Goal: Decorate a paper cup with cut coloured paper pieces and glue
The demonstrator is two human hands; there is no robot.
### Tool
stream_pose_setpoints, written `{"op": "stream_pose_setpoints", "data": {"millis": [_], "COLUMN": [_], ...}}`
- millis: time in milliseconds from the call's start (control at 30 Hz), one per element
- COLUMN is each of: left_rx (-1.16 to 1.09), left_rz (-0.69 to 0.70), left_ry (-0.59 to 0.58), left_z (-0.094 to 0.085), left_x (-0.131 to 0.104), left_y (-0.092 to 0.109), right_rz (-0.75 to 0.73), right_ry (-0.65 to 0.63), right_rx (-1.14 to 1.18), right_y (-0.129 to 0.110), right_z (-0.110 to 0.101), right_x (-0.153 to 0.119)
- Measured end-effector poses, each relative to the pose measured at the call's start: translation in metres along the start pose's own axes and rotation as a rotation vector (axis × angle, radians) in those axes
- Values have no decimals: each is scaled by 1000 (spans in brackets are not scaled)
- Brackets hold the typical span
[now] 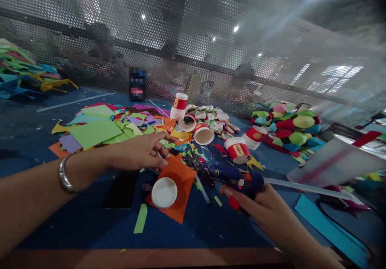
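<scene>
A blue hot glue gun [235, 176] is gripped in my right hand [259, 204], its nozzle pointing left and a long translucent glue stick [307, 187] sticking out of its back. My left hand [144, 151], with a silver bangle on the wrist, reaches in with its fingers apart and slightly bent. Its fingertips hover over or touch the upper edge of an orange paper sheet [183, 184]; I cannot tell which. On that sheet lies a round white piece [164, 193], like a cup bottom. A black paper piece [120, 190] and a green strip [140, 218] are close by.
Coloured paper sheets [95, 128] and scraps cover the middle left. Red and white paper cups [238, 150] stand and lie beyond, near a heap of cut cup pieces [215, 120]. Coloured paper ball shapes [291, 126] and a translucent cup [334, 160] are at right. Behind is a perforated screen [196, 31].
</scene>
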State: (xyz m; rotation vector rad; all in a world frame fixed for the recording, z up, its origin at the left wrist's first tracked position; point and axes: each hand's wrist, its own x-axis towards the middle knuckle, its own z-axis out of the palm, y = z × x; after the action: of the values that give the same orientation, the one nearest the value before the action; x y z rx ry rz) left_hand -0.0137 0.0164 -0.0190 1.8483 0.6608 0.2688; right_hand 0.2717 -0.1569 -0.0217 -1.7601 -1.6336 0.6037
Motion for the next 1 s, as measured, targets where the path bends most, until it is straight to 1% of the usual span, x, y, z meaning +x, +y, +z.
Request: {"op": "stream_pose_setpoints", "data": {"millis": [100,167,267,367,500,533,567,667,700,733,800,867,1000], "left_rx": [55,58,69,148,191,208,249,478,552,612,671,681,669], "left_rz": [-52,-50,15,112,203,231,265,380,408,430,458,464,466], "left_ry": [-36,-50,-47,-36,-73,-54,-7,203,230,220,124,53,10], "left_z": [-5,-3,6,16,24,26,27,31,32,34,37,40,43], "left_x": [-9,-11,-4,8,13,12,9,-4,-9,-14,-23,-29,-31], "left_y": [3,5,6,5,8,9,11,17,19,21,25,28,29], "right_rz": [-15,-35,-40,-32,-5,8,22,55,62,65,68,71,95], "right_ry": [-23,-30,-51,-111,-157,-171,-188,-215,-213,-210,-217,-231,-263], "right_rx": [15,13,-16,-19,25,36,43,45,38,29,8,-18,-61], "right_y": [0,0,0,0,-2,-3,-3,-2,-1,0,3,4,5], "right_z": [-1,-1,-1,0,0,0,0,-1,-1,-2,-3,-4,-5], "right_x": [-1,-1,-1,-3,-7,-8,-9,-11,-12,-14,-17,-21,-25]}}
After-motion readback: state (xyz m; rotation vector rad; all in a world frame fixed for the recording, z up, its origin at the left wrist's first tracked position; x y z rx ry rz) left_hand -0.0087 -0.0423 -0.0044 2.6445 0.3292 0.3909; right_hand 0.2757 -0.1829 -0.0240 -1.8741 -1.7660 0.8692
